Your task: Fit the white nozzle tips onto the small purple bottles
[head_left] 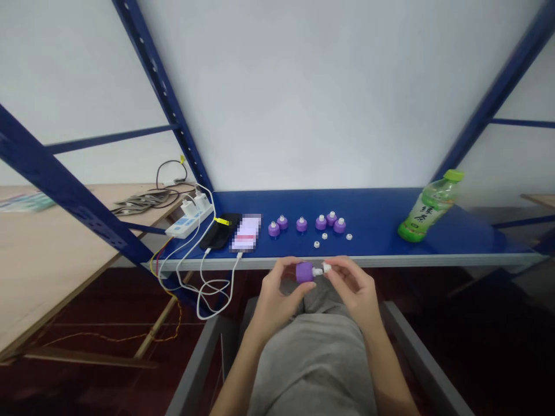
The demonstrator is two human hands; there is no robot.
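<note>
My left hand [277,294] pinches a small purple cap [304,271] in front of the shelf edge, above my lap. My right hand [353,286] pinches a small white piece [326,268] at the cap's right end, touching it. On the blue shelf [381,245] behind the hands stand several more purple caps with white tips [321,222]. Three loose white pieces [324,236] lie beside them.
A green tea bottle [429,207] stands at the shelf's right. Two phones [234,231] lie at the left, cabled to a white power strip [188,219]. Blue shelf posts [160,86] rise on both sides. A wooden table [39,254] is on the left.
</note>
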